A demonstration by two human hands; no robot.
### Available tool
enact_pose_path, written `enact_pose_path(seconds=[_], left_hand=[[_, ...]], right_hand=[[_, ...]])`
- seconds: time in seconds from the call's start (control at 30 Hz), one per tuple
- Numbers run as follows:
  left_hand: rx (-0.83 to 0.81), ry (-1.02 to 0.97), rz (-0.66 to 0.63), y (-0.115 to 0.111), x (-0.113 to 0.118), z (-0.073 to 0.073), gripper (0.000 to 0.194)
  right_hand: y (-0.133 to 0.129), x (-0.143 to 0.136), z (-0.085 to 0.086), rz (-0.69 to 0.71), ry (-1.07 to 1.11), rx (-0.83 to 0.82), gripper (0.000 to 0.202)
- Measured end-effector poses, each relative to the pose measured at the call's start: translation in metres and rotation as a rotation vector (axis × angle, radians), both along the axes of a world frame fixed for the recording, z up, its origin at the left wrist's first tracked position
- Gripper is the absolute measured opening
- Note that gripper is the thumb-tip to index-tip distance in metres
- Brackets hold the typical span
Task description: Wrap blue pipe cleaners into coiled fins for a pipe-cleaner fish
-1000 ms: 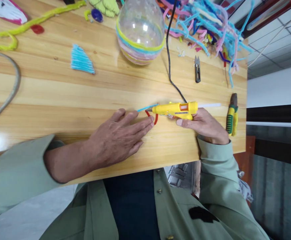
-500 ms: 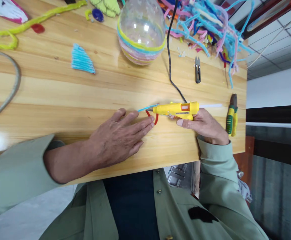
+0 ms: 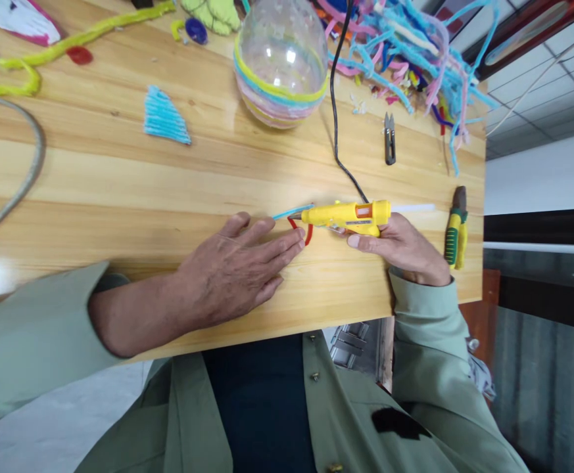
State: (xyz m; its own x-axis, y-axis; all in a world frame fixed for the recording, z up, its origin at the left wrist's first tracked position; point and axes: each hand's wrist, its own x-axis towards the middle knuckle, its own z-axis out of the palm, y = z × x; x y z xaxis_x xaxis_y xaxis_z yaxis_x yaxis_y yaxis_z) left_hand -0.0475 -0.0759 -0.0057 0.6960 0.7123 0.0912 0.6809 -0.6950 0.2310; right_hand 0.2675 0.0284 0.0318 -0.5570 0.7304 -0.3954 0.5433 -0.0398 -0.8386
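My right hand (image 3: 405, 246) is closed round the handle of a yellow glue gun (image 3: 346, 215), with a clear glue stick (image 3: 415, 207) out of its rear. The gun's tip points left and meets a bent red pipe cleaner (image 3: 309, 234) beside a thin blue strip (image 3: 291, 212). My left hand (image 3: 240, 269) lies palm down on the table, fingers spread, its fingertips touching the red piece. The exact contact under those fingertips is hidden.
A black cord (image 3: 336, 118) runs up from the gun. Beyond are a clear striped balloon-like ball (image 3: 281, 66), a blue ribbed piece (image 3: 166, 117), small snips (image 3: 390, 139), pliers (image 3: 456, 230), a grey cable (image 3: 37, 157) and a pile of pipe cleaners (image 3: 415, 52).
The view has shifted very slightly. Both hands, the glue gun and the red piece hold the same positions relative to each other.
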Motion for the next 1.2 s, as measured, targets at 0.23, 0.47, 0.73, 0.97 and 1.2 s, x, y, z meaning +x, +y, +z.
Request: enact_pose_path(seconds=[0.23, 0.47, 0.73, 0.97, 1.2], left_hand=[[-0.079, -0.030, 0.016, 0.0016, 0.0001, 0.0006, 0.060], [0.041, 0.000, 0.000, 0.0011, 0.0000, 0.0009, 0.056], [0.129, -0.007, 0.002, 0.0000, 0.0004, -0.0041, 0.054], [0.104, 0.004, -0.006, -0.0006, -0.0004, -0.0042, 0.052], [0.096, 0.013, -0.014, 0.0001, -0.0001, -0.0027, 0.053]], right_hand=[[-0.0001, 0.0008, -0.0012, 0.000, 0.002, 0.031, 0.040], [-0.0004, 0.0000, 0.0004, -0.005, -0.001, 0.042, 0.039], [0.0031, -0.0007, -0.0008, 0.041, 0.012, 0.102, 0.041], [0.0025, -0.0016, -0.0003, 0.048, 0.025, 0.112, 0.036], [0.0019, -0.0023, 0.0000, 0.046, 0.015, 0.114, 0.039]])
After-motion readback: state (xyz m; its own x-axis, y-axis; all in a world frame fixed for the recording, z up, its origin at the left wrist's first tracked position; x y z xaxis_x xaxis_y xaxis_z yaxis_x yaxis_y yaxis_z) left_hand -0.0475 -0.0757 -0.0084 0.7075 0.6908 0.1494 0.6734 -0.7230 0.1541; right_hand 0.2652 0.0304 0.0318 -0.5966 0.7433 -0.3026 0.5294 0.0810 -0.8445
